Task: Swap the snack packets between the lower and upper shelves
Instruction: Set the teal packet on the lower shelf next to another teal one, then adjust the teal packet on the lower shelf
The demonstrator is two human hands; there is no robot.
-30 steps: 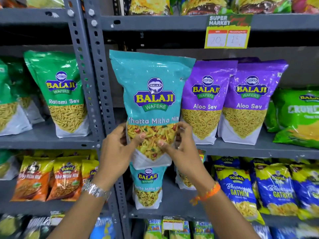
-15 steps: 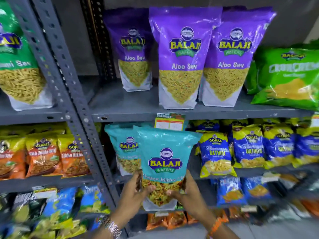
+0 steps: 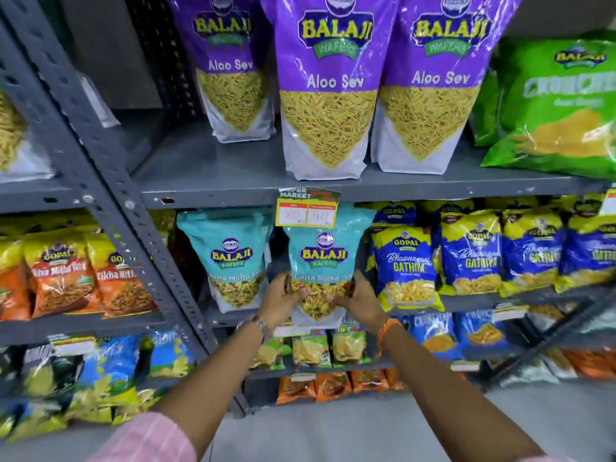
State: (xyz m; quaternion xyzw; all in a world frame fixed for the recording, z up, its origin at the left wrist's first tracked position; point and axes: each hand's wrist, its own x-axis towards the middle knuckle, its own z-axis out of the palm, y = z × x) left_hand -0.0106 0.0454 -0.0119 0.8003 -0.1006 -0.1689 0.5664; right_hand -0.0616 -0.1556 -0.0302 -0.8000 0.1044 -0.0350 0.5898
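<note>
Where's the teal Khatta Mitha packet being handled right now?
In the head view, the held teal packet is centre frame at the lower shelf, gripped by both hands, between another teal packet and the blue Gathiya packet, under the price tag.

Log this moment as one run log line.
both hands | holding teal packet | at lower shelf | beside second teal packet

On the upper shelf [image 3: 213, 168], bare room is left at the left end, between the slanted steel upright [image 3: 100, 181] and the three purple Aloo Sev packets [image 3: 328, 105], which fill the middle; a green packet [image 3: 553, 105] closes the right end. On the lower shelf [image 3: 230, 317], the slot is bounded on the left by a standing teal packet [image 3: 233, 258] and on the right by the blue Gathiya packets [image 3: 408, 268]. A hanging price tag [image 3: 306, 211] overlaps the opening from above.
</note>
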